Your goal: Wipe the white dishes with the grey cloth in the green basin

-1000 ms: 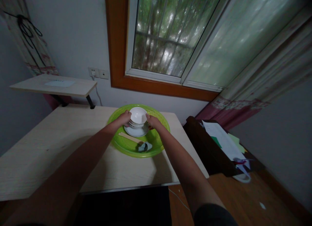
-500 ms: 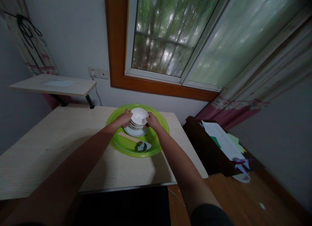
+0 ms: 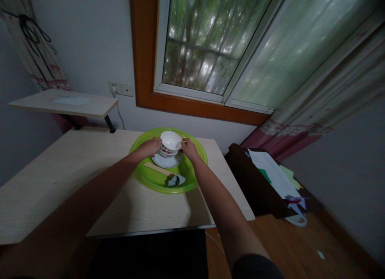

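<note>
A white bowl (image 3: 171,141) tops a small stack of bowls (image 3: 167,152) with a coloured pattern on their sides. My left hand (image 3: 152,146) grips its left side and my right hand (image 3: 189,148) its right side, fingers closed at the rim. The top bowl tilts slightly towards me. Beneath the stack is a white plate (image 3: 167,162), lying in a round green plastic basin (image 3: 156,187). Pale wooden chopsticks (image 3: 159,169) rest in the basin nearer me. At their right end lies a grey-blue piece with a dark part (image 3: 176,180), whose kind I cannot make out.
The basin stands on a light wooden desk (image 3: 75,166) against the wall, under a barred window. A raised shelf (image 3: 99,107) holds a paper sheet (image 3: 71,100) at the left. Right of the desk, papers (image 3: 270,172) lie on a dark brown piece of furniture (image 3: 240,172).
The top bowl has come up slightly and tilts more towards me, showing more of the patterned bowls below. Both hands have kept hold of it. The view has shifted a little.
</note>
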The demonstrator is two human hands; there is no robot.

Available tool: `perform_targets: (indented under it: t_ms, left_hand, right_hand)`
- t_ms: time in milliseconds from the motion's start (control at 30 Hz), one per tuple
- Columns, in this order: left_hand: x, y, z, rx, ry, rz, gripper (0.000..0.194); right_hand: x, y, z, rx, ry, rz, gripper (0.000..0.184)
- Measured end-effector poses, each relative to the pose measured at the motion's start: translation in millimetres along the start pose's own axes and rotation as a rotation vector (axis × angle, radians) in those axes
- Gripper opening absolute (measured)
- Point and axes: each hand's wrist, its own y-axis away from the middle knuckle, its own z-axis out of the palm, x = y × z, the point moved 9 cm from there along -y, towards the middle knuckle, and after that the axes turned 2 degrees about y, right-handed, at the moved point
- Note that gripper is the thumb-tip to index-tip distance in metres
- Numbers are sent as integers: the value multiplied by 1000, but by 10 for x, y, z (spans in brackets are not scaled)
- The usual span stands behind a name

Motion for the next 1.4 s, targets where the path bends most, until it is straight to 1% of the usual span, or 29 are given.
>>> perform_targets:
  t_ms: [33,100,167,200,233,300,333,367,400,500,633,733,800,867,933,967,1033,1100,1133,1200,1233,1267,1333,1400]
  left_hand:
    - [18,18,0,-22,-58,49,63]
    - [-21,72,84,-140,-210,88,64]
    - [-73,132,121,-172,-291,112,49]
    - [-78,173,172,-202,-395,153,40]
    - [-90,214,210,-217,-429,171,35]
    - [-110,302,301,-266,-455,178,30]
    - [-100,352,350,-298,-471,191,29]
    - [-60,410,406,-335,-525,240,29]
    - [-40,459,439,-365,-543,249,29]
    - [33,586,497,-437,-631,287,32]
    - [59,661,496,-448,-707,285,44]
    - [28,675,506,-446,-725,270,48]
    - [21,680,513,-441,-721,273,48]
    - [26,691,521,-451,-703,281,44]
    - [53,692,500,-439,-659,296,35]
    - [70,686,474,-420,-637,304,30]
    - [104,667,400,-370,-610,332,22]
    - [102,644,311,-329,-606,341,17]
    - [83,631,259,-315,-598,327,16]
    - [43,611,126,-277,-526,286,15]
    - [39,616,66,-265,-504,291,16]
    - [34,625,8,-258,-483,296,18]
    - [24,659,-98,-259,-448,307,23]
    - [43,712,-193,-269,-367,351,29]
  right_hand:
    - [-1,4,-15,10,16,1,29]
    - [-12,16,-53,34,55,4,27]
    - [-38,31,-104,65,99,4,29]
    - [-53,38,-133,83,123,5,30]
    - [-69,46,-162,101,147,5,31]
    - [-102,62,-211,131,192,5,32]
    - [-116,71,-228,140,212,5,33]
    - [-128,79,-238,144,232,4,33]
    - [-139,88,-242,144,250,3,33]
    - [-166,115,-235,131,301,-4,29]
    - [-210,153,-233,129,347,-24,28]
    - [-282,183,-278,145,365,-41,31]
    - [-383,210,-332,160,370,-77,33]
    - [-561,261,-379,160,361,-176,36]
    - [-783,362,-378,109,332,-334,37]
    - [-876,433,-345,48,314,-408,38]
    - [-979,625,-185,-179,289,-519,37]
    - [-931,884,43,-484,288,-550,35]
    - [-862,1016,132,-603,309,-543,32]
    - [-658,1231,258,-769,388,-491,27]
    - [-570,1295,277,-789,414,-471,25]
    - [-499,1332,276,-782,432,-457,23]
    - [-390,1319,210,-703,446,-406,16]
    - [-372,1261,86,-601,432,-396,10]
